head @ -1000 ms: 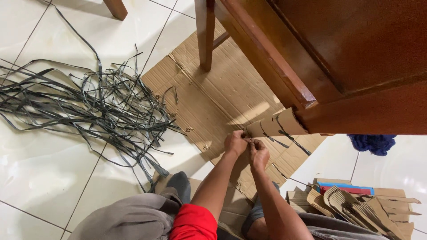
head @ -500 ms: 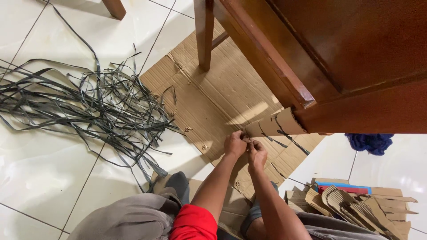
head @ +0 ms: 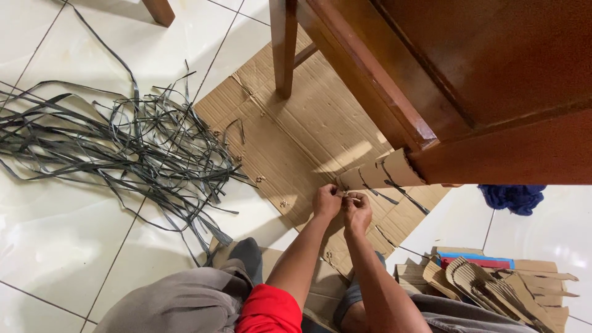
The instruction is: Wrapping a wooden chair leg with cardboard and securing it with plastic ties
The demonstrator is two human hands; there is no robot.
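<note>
Your left hand (head: 325, 202) and right hand (head: 357, 211) meet just in front of you, low over the flat cardboard sheet (head: 296, 129) spread on the tiled floor (head: 74, 234). The fingers of both hands are drawn in narrow, tips pinched together on the near end of a row of small cardboard pieces (head: 379, 174) strung along a dark strip. That row runs from your fingertips up and to the right, where its far end sits against the edge of the wooden table (head: 468, 92). Whatever small bit lies between your fingertips is too tiny to make out.

Your two hands touch each other at the thumbs, with the left a little farther than the right. A table leg (head: 283, 46) stands on the cardboard sheet, well beyond your hands.

To the left, a loose tangle of dark strips (head: 117, 148) sprawls across the tiles, well apart from your hands. Near right, a stack of cut cardboard shapes (head: 487, 287) lies beside your knee, and a blue cloth (head: 512, 198) sits on the floor farther right.
</note>
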